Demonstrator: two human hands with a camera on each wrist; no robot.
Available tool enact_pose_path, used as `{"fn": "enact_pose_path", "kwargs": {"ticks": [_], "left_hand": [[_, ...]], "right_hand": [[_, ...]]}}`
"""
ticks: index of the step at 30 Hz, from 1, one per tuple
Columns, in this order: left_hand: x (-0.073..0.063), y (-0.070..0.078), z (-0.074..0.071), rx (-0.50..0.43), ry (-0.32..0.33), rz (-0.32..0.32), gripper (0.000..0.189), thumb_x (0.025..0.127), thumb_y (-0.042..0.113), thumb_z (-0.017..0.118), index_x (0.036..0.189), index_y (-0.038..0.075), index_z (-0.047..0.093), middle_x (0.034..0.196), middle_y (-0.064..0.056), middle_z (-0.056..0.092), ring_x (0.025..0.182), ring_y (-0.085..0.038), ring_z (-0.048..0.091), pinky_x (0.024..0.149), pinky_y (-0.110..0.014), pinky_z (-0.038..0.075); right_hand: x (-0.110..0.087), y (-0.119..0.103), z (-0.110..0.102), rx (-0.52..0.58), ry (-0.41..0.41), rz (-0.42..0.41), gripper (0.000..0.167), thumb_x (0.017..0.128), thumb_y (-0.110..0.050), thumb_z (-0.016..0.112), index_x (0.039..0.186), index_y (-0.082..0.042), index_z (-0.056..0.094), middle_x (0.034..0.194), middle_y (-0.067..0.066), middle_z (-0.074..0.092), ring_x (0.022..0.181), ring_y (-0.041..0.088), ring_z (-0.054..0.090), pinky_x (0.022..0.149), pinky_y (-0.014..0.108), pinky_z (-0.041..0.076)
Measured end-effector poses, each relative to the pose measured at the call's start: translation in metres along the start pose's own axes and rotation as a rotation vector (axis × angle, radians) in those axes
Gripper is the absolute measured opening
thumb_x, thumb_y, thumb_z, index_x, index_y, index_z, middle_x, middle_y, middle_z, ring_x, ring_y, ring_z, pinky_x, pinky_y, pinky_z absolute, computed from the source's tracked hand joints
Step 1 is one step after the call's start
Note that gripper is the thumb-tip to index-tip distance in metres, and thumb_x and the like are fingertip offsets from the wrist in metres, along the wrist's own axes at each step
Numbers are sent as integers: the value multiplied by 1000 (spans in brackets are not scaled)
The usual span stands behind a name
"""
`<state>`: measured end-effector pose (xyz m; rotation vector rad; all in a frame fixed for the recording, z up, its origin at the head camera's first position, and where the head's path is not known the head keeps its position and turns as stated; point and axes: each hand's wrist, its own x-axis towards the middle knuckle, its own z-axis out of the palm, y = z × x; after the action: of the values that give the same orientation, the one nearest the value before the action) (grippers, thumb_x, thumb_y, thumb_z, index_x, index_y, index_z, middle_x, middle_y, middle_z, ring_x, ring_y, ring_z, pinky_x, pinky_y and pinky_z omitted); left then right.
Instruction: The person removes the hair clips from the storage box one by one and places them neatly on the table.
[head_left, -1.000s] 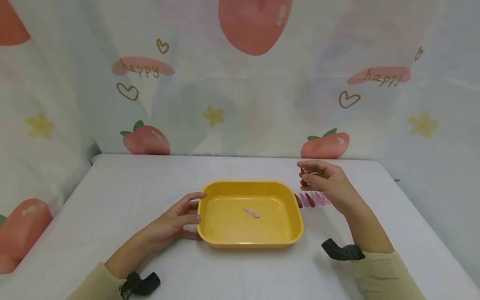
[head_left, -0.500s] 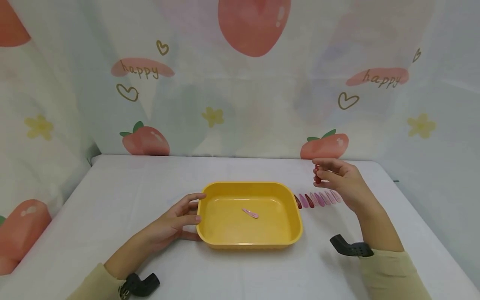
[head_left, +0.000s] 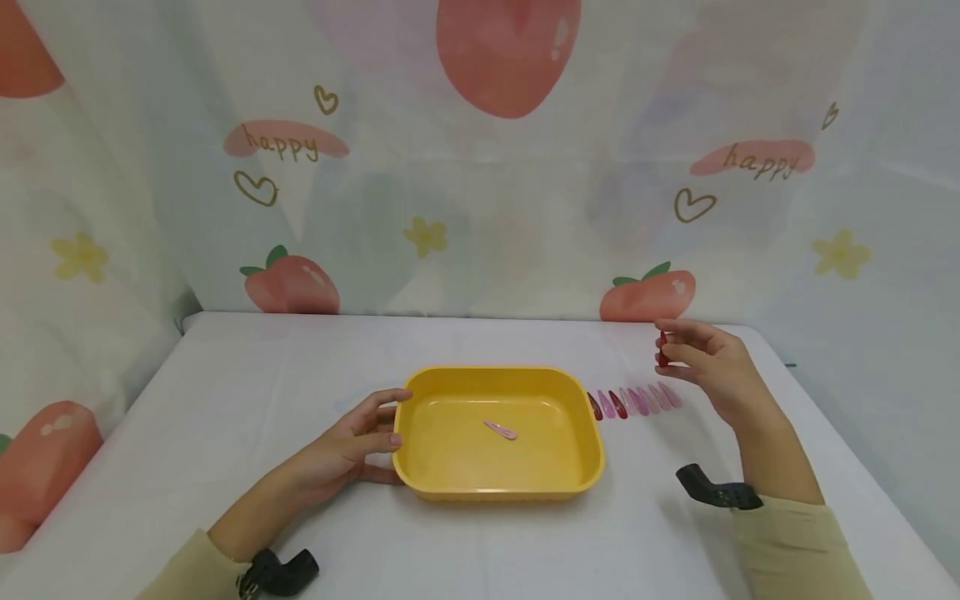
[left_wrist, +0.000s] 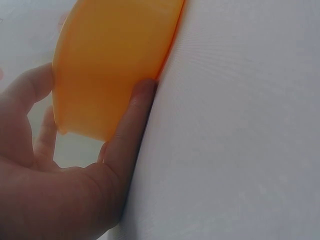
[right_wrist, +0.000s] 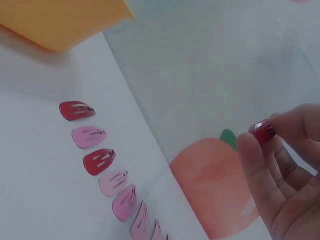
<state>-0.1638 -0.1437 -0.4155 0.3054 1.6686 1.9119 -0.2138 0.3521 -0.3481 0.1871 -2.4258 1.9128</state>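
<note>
A yellow plastic tray (head_left: 498, 493) stands on the white table, with one pink snap hair clip (head_left: 500, 430) lying inside it. My left hand (head_left: 345, 437) holds the tray's left end, fingertips on its rim and side; the left wrist view shows a finger low along the wall. Raised above the table at the right, my right hand (head_left: 708, 362) pinches a red snap hair clip (right_wrist: 264, 131) between thumb and fingers. Below and left of that hand, a row of pink and red hair clips (right_wrist: 99, 161) lies on the cloth, running rightward from the tray.
White cloth covers the table (head_left: 315, 358). Behind it hangs a patterned curtain (head_left: 517, 192) with fruit, hearts and flowers. A black wrist mount (head_left: 720, 490) sits on the right forearm, and another black wrist mount (head_left: 277, 573) on the left.
My right hand has moved to the right with the red hair clip, uncovering the right end of the clip row. The left hand and tray stay in place.
</note>
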Motion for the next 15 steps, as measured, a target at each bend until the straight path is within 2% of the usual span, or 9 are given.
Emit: {"fn": "enact_pose_path", "kwargs": {"ticks": [4,10,15], "left_hand": [[0,0,0,0,0,-3,60,100,9,57,152,16,29,156,-22,28,121,-34,56,89,-56,56],[-1,0,1,-1,-3,3,60,99,8,56,152,15,28,155,-22,28,121,-35,56,89,-57,56],[0,0,0,-3,-3,-1,60,99,8,56,152,16,29,155,-22,28,121,-35,56,89,-56,56]], "right_hand": [[0,9,-10,-93,36,44,29,99,-15,61,128,-11,60,100,-1,60,85,7,66,74,21,59],[2,22,-22,-285,80,156,46,101,-21,59,140,0,49,106,1,59,85,3,66,76,20,58],[3,36,-29,-420,55,236,46,102,-22,56,141,1,50,119,18,60,88,7,66,75,18,58]]}}
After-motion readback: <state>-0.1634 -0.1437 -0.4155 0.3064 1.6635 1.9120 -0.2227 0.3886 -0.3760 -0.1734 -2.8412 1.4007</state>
